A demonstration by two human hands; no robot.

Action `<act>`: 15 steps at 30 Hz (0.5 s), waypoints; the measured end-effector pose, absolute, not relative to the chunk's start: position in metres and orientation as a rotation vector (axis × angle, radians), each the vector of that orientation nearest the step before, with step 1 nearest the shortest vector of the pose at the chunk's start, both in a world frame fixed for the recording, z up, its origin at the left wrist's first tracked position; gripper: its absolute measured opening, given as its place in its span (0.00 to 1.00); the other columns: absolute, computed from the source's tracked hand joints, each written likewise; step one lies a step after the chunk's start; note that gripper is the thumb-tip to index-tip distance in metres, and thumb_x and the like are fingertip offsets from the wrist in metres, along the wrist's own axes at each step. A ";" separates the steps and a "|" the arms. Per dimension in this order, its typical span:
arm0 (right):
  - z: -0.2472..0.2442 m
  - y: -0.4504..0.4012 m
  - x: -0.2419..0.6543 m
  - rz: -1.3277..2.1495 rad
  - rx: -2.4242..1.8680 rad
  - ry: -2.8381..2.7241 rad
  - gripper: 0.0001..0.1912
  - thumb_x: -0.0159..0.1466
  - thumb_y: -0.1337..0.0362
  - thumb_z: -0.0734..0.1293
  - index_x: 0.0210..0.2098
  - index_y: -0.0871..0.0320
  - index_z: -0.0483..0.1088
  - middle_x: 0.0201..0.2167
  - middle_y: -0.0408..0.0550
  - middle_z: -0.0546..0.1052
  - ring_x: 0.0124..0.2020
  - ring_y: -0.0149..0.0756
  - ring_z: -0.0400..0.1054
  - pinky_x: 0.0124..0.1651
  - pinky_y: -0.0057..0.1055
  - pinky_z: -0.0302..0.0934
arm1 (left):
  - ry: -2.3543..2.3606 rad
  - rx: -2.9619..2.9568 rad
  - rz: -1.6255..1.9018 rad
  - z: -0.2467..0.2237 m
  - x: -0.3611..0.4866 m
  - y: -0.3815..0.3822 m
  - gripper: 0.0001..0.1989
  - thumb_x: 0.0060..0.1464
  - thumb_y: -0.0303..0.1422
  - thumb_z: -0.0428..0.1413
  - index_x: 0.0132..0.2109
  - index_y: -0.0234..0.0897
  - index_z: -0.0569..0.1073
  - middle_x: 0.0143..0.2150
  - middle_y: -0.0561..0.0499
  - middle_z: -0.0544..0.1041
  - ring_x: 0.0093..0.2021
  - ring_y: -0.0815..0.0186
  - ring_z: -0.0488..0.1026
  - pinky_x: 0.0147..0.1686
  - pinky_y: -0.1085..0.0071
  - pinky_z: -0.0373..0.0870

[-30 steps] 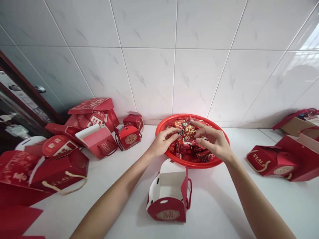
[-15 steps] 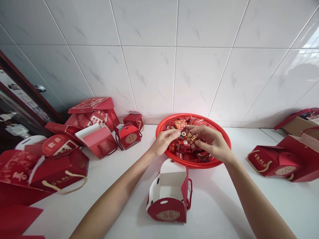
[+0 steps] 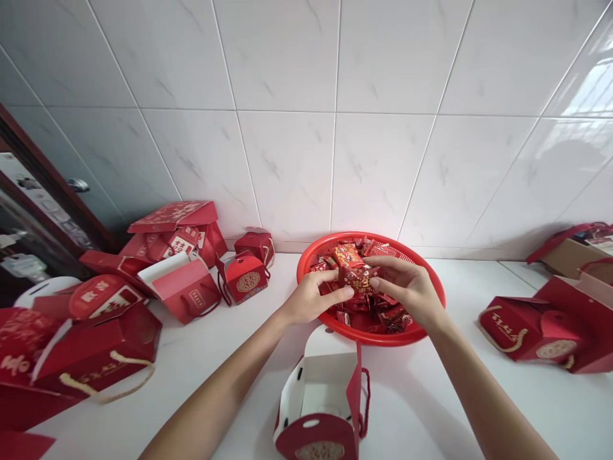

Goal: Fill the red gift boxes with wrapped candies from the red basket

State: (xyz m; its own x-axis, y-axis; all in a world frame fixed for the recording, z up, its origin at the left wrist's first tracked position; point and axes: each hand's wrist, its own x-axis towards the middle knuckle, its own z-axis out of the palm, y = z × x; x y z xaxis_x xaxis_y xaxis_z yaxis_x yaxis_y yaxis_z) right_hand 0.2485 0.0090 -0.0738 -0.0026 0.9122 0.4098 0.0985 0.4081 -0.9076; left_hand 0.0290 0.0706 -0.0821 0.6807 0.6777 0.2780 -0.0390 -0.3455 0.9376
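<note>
Over a red plastic basket (image 3: 378, 337) of red-wrapped candies (image 3: 348, 255), both my hands grip a dark red candy packet (image 3: 357, 281) with pale printing. My left hand (image 3: 313, 296) pinches its left end between thumb and fingers. On the right end, the thumb and fingers of my right hand (image 3: 407, 281) close on it. Just in front of the basket stands an open red gift box (image 3: 322, 409) with a white inside and a red cord handle on its right side. Its visible inside holds nothing. The lower edge of the box is cut off by the picture.
Several red gift boxes crowd the left side, among them a box with a rope handle (image 3: 103, 342) and a small box (image 3: 245, 279). More red boxes (image 3: 534, 329) stand at the right. A tiled wall (image 3: 373, 172) rises behind the white counter (image 3: 416, 396).
My left hand has closed on the packet's left end, where it was beside it before. The packet has tilted, showing less of its printed face. The camera view has shifted slightly upward.
</note>
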 end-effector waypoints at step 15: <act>-0.073 0.010 0.246 0.796 -1.013 -1.449 0.16 0.60 0.53 0.77 0.46 0.50 0.81 0.45 0.50 0.84 0.46 0.47 0.80 0.48 0.44 0.77 | 0.574 1.777 0.839 -0.082 0.031 0.071 0.23 0.61 0.52 0.60 0.41 0.34 0.81 0.38 0.47 0.82 0.39 0.60 0.76 0.41 0.67 0.73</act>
State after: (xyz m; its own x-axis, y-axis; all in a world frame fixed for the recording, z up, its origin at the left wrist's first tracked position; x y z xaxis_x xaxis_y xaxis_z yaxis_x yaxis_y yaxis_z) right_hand 0.2459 0.0095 -0.0735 0.0117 0.9140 0.4056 0.1483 0.3996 -0.9046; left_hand 0.0310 0.0707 -0.0823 0.6402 0.7193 0.2698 -0.0094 -0.3438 0.9390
